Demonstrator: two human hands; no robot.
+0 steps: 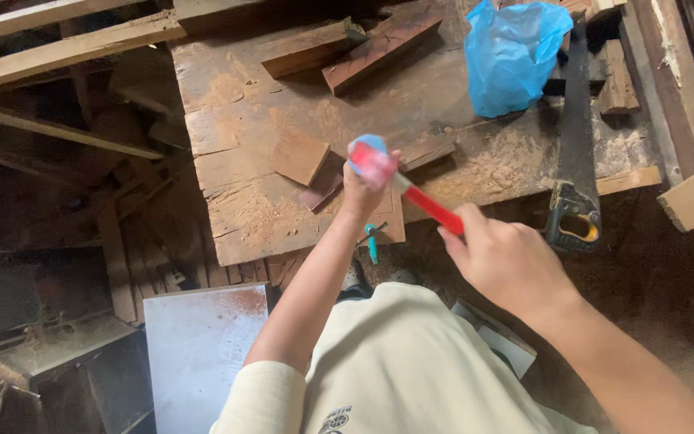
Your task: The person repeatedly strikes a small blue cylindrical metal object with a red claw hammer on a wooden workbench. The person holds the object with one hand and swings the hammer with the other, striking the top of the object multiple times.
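We hold the red-handled hammer raised in our right hand, grip clenched on its handle. Left hand pinches something unseen over the small board at the desk edge. Next move: a square strike, fingers clear.

Daylight is falling brightly on the workbench in the upper middle, while the left side is sinking into deep shadow. The blue plastic bag is glowing. The hammer at centre is smearing with motion blur; edges are bending slightly.
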